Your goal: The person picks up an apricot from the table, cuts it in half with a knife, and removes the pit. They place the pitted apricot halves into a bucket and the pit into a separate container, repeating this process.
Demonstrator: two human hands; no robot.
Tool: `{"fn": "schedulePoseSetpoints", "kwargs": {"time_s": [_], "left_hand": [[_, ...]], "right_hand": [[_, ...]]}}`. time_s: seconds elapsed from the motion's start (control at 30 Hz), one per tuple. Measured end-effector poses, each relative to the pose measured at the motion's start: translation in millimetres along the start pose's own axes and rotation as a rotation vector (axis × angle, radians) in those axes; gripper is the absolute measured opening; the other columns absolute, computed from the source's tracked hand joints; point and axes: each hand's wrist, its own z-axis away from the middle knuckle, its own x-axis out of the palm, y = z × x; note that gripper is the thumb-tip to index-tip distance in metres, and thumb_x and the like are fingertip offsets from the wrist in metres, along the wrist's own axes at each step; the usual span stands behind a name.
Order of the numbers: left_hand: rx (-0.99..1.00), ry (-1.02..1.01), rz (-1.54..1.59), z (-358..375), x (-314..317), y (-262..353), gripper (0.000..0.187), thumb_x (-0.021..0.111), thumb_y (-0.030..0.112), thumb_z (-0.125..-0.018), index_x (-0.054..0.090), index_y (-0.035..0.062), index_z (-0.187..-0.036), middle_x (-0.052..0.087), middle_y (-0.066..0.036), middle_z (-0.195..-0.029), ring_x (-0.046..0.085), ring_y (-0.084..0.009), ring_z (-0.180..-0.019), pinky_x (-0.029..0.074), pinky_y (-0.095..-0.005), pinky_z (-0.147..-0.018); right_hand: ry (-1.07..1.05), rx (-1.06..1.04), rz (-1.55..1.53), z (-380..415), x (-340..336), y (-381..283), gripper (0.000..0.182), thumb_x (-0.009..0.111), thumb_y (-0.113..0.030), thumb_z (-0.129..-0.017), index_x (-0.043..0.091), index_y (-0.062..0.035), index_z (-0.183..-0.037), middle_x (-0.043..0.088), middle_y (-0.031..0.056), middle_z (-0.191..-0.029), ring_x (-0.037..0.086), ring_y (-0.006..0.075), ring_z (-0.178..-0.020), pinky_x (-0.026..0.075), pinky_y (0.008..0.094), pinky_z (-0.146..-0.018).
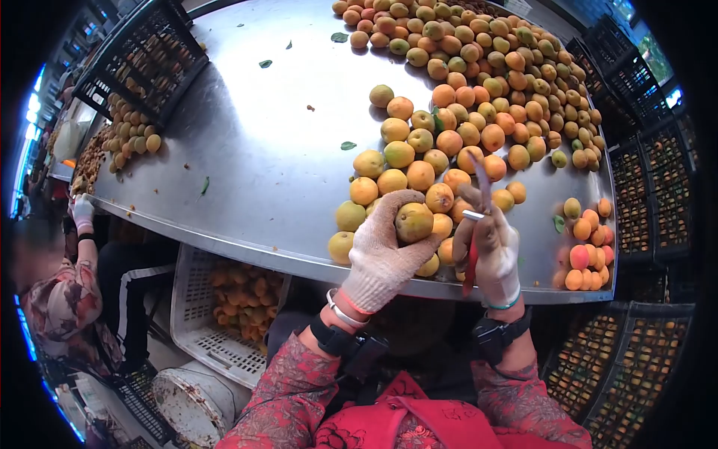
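My left hand (380, 258), in a soiled white knit glove, is closed around a yellow-green apricot (413, 222) just above the table's near edge. To its right my right hand (493, 251), gloved too, grips a knife (482, 176). The blade points up and away from me, and its red handle shows below the fingers. Loose apricots (420, 175) lie right beyond both hands, some touching one another. These run back into a large heap (516, 82) of orange and greenish apricots. How the blade sits against the fingers is partly hidden.
The metal table (247, 150) carries scattered leaves and a small apricot group (591, 258) at right. A black crate (142, 63) stands tipped at far left. Below are a white crate (198, 333) of fruit, a white bucket (191, 400) and apricot-filled crates (632, 367). A co-worker's gloved hand (82, 212) is left.
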Motion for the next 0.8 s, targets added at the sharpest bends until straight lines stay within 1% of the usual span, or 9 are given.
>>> {"fn": "schedulePoseSetpoints", "kwargs": {"time_s": [0.1, 0.13, 0.2, 0.23, 0.3, 0.47, 0.53, 0.6, 0.8], "left_hand": [[0.036, 0.024, -0.055, 2.0, 3.6, -0.2, 0.047, 0.080, 0.009, -0.070, 0.060, 0.0093, -0.112, 0.063, -0.013, -0.101, 0.065, -0.0257, -0.093, 0.053, -0.0347, -0.080], [0.035, 0.019, -0.054, 1.1, 3.9, -0.9, 0.047, 0.080, 0.009, -0.070, 0.060, 0.0093, -0.112, 0.063, -0.013, -0.101, 0.065, -0.0257, -0.093, 0.053, -0.0347, -0.080], [0.311, 0.047, -0.367, -1.1, 1.7, -2.2, 0.048, 0.077, 0.005, -0.066, 0.060, 0.0112, -0.110, 0.062, -0.013, -0.097, 0.063, -0.0341, -0.086, 0.052, -0.0417, -0.074], [0.296, 0.028, -0.386, -0.2, 1.6, 0.2, 0.050, 0.074, 0.002, -0.063, 0.061, 0.0125, -0.109, 0.061, -0.014, -0.094, 0.060, -0.0376, -0.086, 0.049, -0.0464, -0.073], [0.324, 0.029, -0.429, 1.1, 1.2, -0.9, 0.049, 0.074, 0.002, -0.063, 0.061, 0.0130, -0.109, 0.061, -0.014, -0.094, 0.060, -0.0369, -0.086, 0.049, -0.0461, -0.073], [0.356, 0.005, -0.484, 2.6, 1.1, -5.9, 0.049, 0.073, 0.002, -0.064, 0.060, 0.0139, -0.111, 0.061, -0.015, -0.095, 0.061, -0.0379, -0.083, 0.049, -0.0459, -0.070], [0.273, -0.024, -0.333, 4.8, 2.5, -8.4, 0.052, 0.071, 0.001, -0.065, 0.059, 0.0141, -0.113, 0.061, -0.016, -0.095, 0.062, -0.0399, -0.083, 0.050, -0.0462, -0.069], [0.251, -0.035, -0.342, 7.2, 3.2, -8.4, 0.053, 0.070, 0.001, -0.065, 0.058, 0.0133, -0.115, 0.061, -0.017, -0.095, 0.062, -0.0405, -0.084, 0.050, -0.0463, -0.070], [0.290, -0.043, -0.435, 6.1, 0.1, -11.2, 0.053, 0.068, 0.000, -0.066, 0.055, 0.0098, -0.117, 0.062, -0.017, -0.094, 0.061, -0.0409, -0.087, 0.050, -0.0471, -0.072]], "right_hand": [[-0.120, -0.067, 0.234, 3.6, 6.7, -1.3, 0.058, 0.056, -0.037, -0.100, 0.046, 0.0051, -0.139, 0.052, -0.0005, -0.069, 0.047, 0.0051, -0.060, 0.039, 0.0202, -0.056], [-0.135, -0.125, 0.341, 4.4, 7.2, -1.3, 0.053, 0.056, -0.032, -0.100, 0.047, 0.0049, -0.137, 0.060, 0.0060, -0.077, 0.056, 0.0105, -0.064, 0.046, 0.0242, -0.062], [-0.153, -0.140, 0.409, 4.2, 11.3, -2.7, 0.048, 0.057, -0.028, -0.100, 0.049, 0.0046, -0.134, 0.065, 0.0144, -0.085, 0.067, 0.0204, -0.074, 0.051, 0.0293, -0.069], [-0.153, -0.137, 0.409, 4.0, 12.6, -3.6, 0.048, 0.057, -0.028, -0.100, 0.049, 0.0046, -0.134, 0.065, 0.0144, -0.085, 0.067, 0.0204, -0.074, 0.051, 0.0293, -0.069], [-0.155, -0.163, 0.459, 3.9, 13.7, -6.0, 0.046, 0.058, -0.025, -0.099, 0.049, 0.0037, -0.133, 0.067, 0.0207, -0.090, 0.071, 0.0301, -0.082, 0.053, 0.0331, -0.072], [-0.200, -0.148, 0.563, 3.4, 13.6, -9.4, 0.046, 0.060, -0.024, -0.097, 0.049, 0.0048, -0.132, 0.067, 0.0226, -0.090, 0.071, 0.0343, -0.079, 0.054, 0.0357, -0.069], [-0.201, -0.166, 0.580, 2.9, 14.2, -6.6, 0.047, 0.061, -0.024, -0.096, 0.049, 0.0054, -0.131, 0.067, 0.0227, -0.088, 0.070, 0.0353, -0.076, 0.054, 0.0365, -0.067], [-0.164, -0.328, 0.685, 2.4, 12.8, 1.0, 0.049, 0.063, -0.024, -0.095, 0.049, 0.0066, -0.130, 0.066, 0.0216, -0.083, 0.069, 0.0360, -0.071, 0.053, 0.0372, -0.062], [-0.139, -0.431, 0.729, 1.3, 13.7, 9.6, 0.052, 0.066, -0.024, -0.093, 0.049, 0.0075, -0.130, 0.064, 0.0198, -0.075, 0.067, 0.0346, -0.066, 0.051, 0.0381, -0.058]]}}
